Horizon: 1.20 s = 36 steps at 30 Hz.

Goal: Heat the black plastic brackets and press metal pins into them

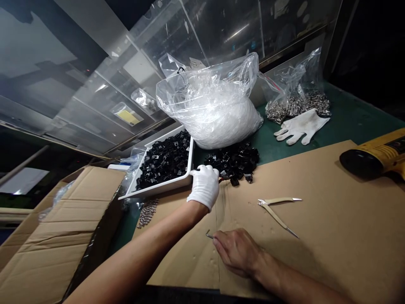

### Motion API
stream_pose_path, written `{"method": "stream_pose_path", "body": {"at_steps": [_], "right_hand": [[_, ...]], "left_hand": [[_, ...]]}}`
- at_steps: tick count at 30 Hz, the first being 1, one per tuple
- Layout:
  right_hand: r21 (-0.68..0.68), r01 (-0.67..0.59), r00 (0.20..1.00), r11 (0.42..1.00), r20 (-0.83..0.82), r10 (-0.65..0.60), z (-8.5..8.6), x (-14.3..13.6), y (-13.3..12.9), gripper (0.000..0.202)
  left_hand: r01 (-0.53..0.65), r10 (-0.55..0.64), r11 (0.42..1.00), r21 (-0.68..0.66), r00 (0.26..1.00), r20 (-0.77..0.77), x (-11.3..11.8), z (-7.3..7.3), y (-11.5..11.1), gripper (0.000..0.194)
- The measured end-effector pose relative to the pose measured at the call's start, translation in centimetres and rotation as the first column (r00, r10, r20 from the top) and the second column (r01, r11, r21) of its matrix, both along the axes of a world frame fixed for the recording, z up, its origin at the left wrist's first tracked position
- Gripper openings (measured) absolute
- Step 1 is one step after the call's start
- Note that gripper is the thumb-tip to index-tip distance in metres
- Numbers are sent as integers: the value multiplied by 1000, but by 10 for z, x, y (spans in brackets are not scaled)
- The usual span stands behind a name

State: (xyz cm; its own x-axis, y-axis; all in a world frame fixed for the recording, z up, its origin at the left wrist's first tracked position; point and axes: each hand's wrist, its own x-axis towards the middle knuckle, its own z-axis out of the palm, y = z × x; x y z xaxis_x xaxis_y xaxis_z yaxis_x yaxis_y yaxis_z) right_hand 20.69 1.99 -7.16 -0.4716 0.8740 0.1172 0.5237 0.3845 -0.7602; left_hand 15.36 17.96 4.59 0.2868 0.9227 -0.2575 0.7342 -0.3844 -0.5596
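My left hand [205,187], in a white glove, reaches to the right front corner of a white tray [171,184] full of small black parts [166,158]. Its fingers are curled beside a loose pile of black parts [237,160]; something small and reddish shows at their right, too small to name. Bare and closed, my right hand [237,251] holds a thin bent metal tool [209,234] above the cardboard sheet [196,253]. Pliers [275,211] with pale handles lie spread on the cardboard to the right.
Behind the pile stands a clear bag of translucent pieces [221,114]. A bag of metal parts [297,103] and a white glove [302,126] lie at the back right. A yellow tool [373,156] is far right, a cardboard box [63,228] left, and small metal pieces [147,213] near the tray.
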Motion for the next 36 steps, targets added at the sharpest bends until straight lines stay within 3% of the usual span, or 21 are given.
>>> {"method": "stream_pose_path", "body": {"at_steps": [6,11,16,19,22,25,28,30,36], "right_hand": [[6,-2,1000,1000,-2,2,0,1,1,22],[13,13,1000,1000,-7,-13,-2,-1,1,21],[38,38,999,999,-23,-37,0,-1,1,21],[67,67,997,996,-32,-65,-1,-2,0,19],[113,113,993,987,-41,-109,-7,-4,-1,16],[185,175,984,967,-49,-169,-15,-3,-1,18],[250,262,965,932,-47,-259,-22,1,4,27],[274,318,946,908,-31,-322,-23,3,9,26],[304,369,903,878,104,-416,-13,13,16,22]], "left_hand": [[4,-3,1000,-3,997,76,4,-6,-1,41],[25,-23,1000,-11,992,127,-1,-3,-2,37],[33,-30,999,-15,988,152,-27,7,-11,27],[-9,14,1000,-22,963,271,-48,10,-23,20],[-52,97,994,-96,829,551,-67,10,-42,13],[-46,202,975,-218,597,777,-76,10,-62,12],[-15,301,948,-316,351,886,-80,10,-80,11],[7,354,931,-365,230,907,-82,10,-89,13],[20,422,905,-424,67,904,-94,-12,-103,18]]}}
